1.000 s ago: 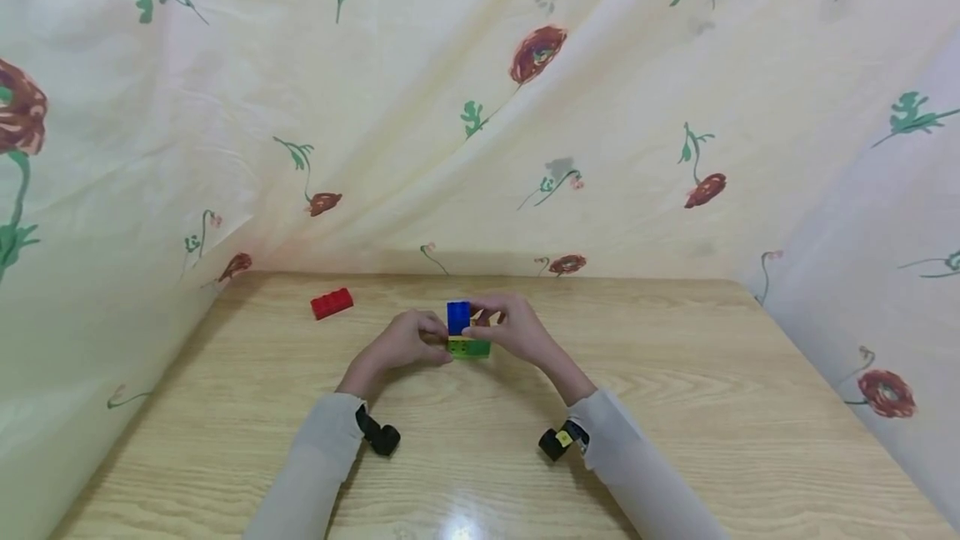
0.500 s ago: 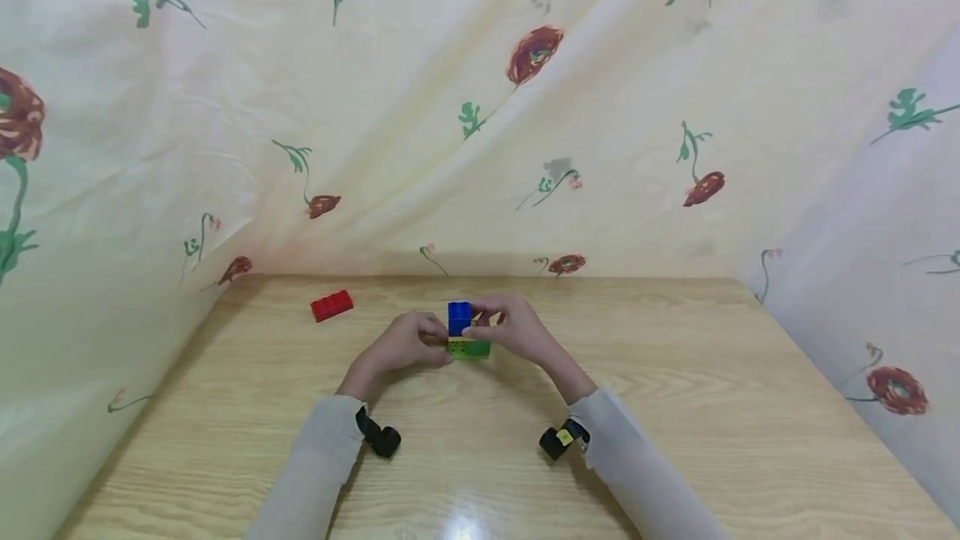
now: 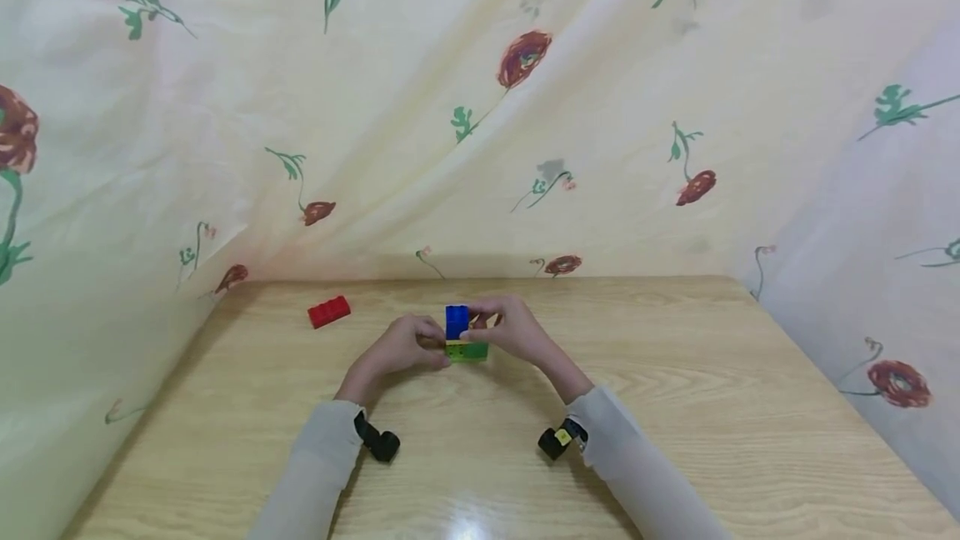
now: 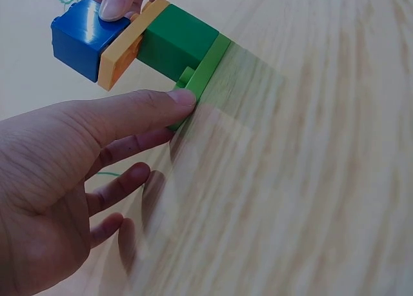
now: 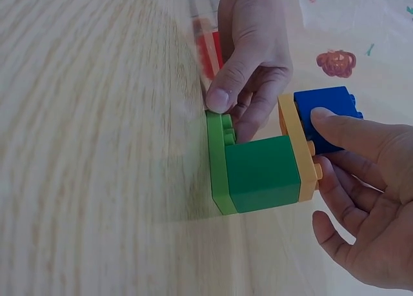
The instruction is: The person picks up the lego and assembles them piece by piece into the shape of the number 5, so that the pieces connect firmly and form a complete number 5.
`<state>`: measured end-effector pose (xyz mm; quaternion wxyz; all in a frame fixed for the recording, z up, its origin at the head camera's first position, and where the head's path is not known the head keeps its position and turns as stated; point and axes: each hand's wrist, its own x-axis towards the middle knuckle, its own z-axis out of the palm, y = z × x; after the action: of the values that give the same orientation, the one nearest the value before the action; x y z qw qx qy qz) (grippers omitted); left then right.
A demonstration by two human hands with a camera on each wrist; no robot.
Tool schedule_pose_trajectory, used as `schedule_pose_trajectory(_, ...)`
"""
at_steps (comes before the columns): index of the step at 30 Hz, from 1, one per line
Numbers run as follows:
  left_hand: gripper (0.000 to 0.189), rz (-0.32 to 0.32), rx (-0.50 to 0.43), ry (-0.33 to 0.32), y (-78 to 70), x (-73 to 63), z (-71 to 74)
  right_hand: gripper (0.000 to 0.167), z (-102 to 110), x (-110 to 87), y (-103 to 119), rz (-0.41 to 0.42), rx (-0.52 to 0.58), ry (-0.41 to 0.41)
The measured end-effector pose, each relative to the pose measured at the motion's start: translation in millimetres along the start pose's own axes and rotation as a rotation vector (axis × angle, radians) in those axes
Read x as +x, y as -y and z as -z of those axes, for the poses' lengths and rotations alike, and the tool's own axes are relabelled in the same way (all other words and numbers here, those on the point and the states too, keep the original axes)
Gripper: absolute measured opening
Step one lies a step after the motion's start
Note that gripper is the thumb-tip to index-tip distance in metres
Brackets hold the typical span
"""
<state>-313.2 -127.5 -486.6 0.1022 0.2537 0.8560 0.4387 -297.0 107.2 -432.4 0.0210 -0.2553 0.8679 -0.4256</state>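
A small stack of toy building bricks stands on the table between the two hands. Its base is a light green plate (image 5: 218, 170), topped at one end by a dark green brick (image 5: 263, 175). A yellow-orange plate (image 4: 122, 54) lies across that brick, overhanging toward the left side. On the overhanging end sits a blue brick (image 3: 456, 322). My left hand (image 3: 402, 348) pinches the free end of the light green plate, thumb in front. My right hand (image 3: 513, 330) holds the blue brick between thumb and fingers; the fingers behind it are partly hidden.
A red brick (image 3: 328, 312) lies apart at the back left of the wooden table (image 3: 675, 407). A flowered cloth (image 3: 405, 107) hangs behind the table and along both sides. Each wrist carries a small black camera.
The head view has shifted slightly. Both hands keep their hold, and the brick stack shows no visible change.
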Motion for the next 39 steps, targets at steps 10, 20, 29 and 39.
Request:
schedule_pose_trajectory(10, 0.019, -0.04, 0.016, -0.015, -1.1, 2.0, 6.4, 0.038, 2.3, 4.9, 2.1, 0.036, -0.007, -0.008)
schedule_pose_trajectory(20, 0.017, -0.038, -0.021, 0.001, 1.1, 4.4, -7.8, 0.034, 4.3, -2.7, -6.7, 0.007, -0.024, 0.004)
schedule_pose_trajectory(29, 0.017, -0.028, 0.019, -0.029, -1.4, -1.2, -2.1, 0.041, -1.6, -1.7, -2.9, 0.071, -0.024, -0.003)
schedule_pose_trajectory(39, 0.019, -0.015, 0.001, -0.011, 0.8, -1.2, -1.5, 0.036, -1.5, -0.9, -2.0, 0.081, -0.041, 0.003)
